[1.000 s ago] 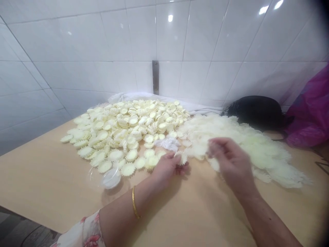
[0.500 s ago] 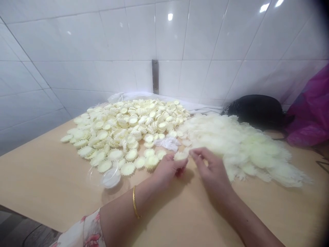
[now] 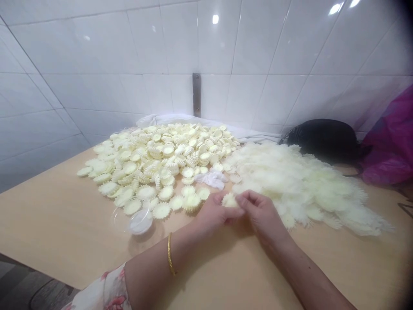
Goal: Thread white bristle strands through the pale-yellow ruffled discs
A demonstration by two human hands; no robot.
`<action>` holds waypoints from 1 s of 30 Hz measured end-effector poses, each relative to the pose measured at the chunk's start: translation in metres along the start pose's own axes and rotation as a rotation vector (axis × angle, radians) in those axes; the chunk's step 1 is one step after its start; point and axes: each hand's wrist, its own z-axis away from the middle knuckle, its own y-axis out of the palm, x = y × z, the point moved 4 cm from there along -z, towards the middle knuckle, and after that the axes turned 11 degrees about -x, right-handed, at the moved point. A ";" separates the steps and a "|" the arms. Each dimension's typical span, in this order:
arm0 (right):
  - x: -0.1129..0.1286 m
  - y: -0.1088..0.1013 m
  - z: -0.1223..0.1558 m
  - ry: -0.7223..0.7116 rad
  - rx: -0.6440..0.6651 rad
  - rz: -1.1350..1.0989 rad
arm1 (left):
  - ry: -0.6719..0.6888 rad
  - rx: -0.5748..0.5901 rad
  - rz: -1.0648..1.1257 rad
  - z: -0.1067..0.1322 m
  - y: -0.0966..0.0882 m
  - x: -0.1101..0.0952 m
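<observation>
A pale yellow scalloped disc (image 3: 229, 199), flower-shaped, is held in the fingers of my left hand (image 3: 216, 213), whose thumb lies along its near side. My right hand (image 3: 262, 215) pinches at the disc's right edge, thumb and forefinger together. Left of and beyond my hands spreads a heap of cupped, frilly-edged discs (image 3: 167, 150). To the right lies a pile of thin, flat, sheer petal sheets (image 3: 309, 185). A crumpled white cloth (image 3: 211, 178) rests just past my left hand.
A small clear tub with white contents (image 3: 140, 222) stands at the left, its clear lid beside it. Behind are a white sheet, a tiled wall (image 3: 145, 47) and a metal bracket (image 3: 196, 94). A black bag (image 3: 324, 137) and a magenta plastic bag (image 3: 392, 142) sit at the far right.
My right hand has moved slightly down and closer to my left, so its fingertips now meet the disc. The disc has turned a little in my left hand.
</observation>
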 end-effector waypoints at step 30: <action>0.044 -0.039 0.002 -0.574 -0.553 0.414 | -0.338 -0.306 0.336 -0.011 -0.008 0.010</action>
